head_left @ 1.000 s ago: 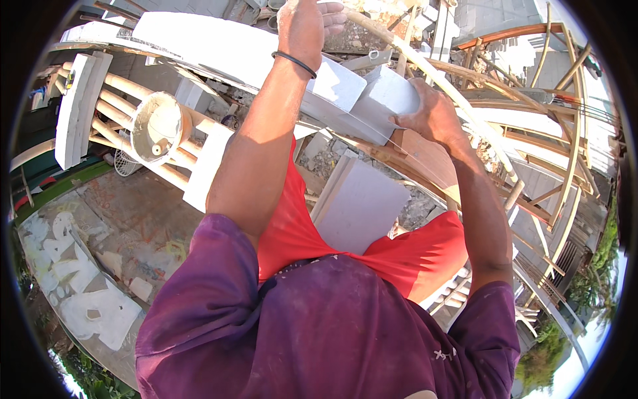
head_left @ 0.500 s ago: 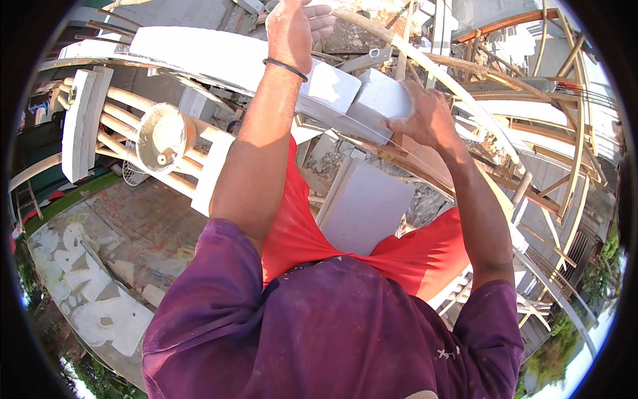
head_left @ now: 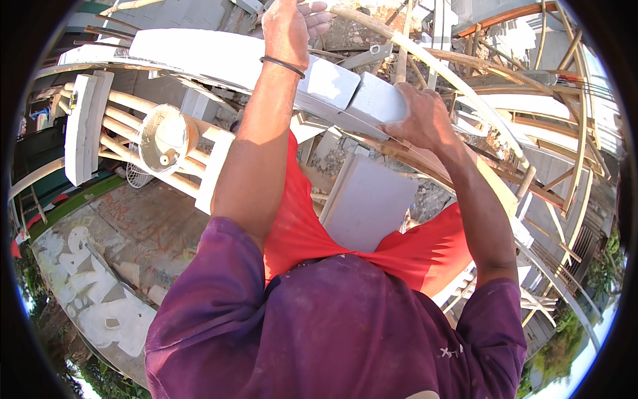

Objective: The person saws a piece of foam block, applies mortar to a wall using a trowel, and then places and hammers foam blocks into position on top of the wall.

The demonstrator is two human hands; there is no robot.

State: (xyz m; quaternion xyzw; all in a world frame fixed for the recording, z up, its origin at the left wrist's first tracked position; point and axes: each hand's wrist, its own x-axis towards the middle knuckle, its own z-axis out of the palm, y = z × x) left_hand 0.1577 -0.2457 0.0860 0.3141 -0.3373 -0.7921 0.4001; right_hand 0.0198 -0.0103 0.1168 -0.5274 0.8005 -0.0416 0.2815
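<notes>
A row of pale aerated concrete blocks (head_left: 199, 50) runs across the upper part of the view as a wall. At its right end sits one grey-white block (head_left: 380, 100), close against the neighbouring block (head_left: 327, 83). My right hand (head_left: 427, 116) is closed around the free end of that end block, thumb on the near side and fingers over the far side. My left hand (head_left: 292, 26) reaches over the wall at the top edge, its fingers stretched out and holding nothing. A thin string line (head_left: 412, 147) passes beside the right hand.
A mortar-stained bucket (head_left: 166, 138) rests on bamboo poles (head_left: 123, 123) at left, near upright pale blocks (head_left: 86, 126). Another grey block (head_left: 369, 196) stands between my knees. Bamboo and timber scaffolding (head_left: 492, 66) fills the right side. Stained boarding (head_left: 133, 233) lies lower left.
The end block has moved left, narrowing the gap to its neighbour and lining up with the row. My right hand has stayed on its end; the left hand has barely moved.
</notes>
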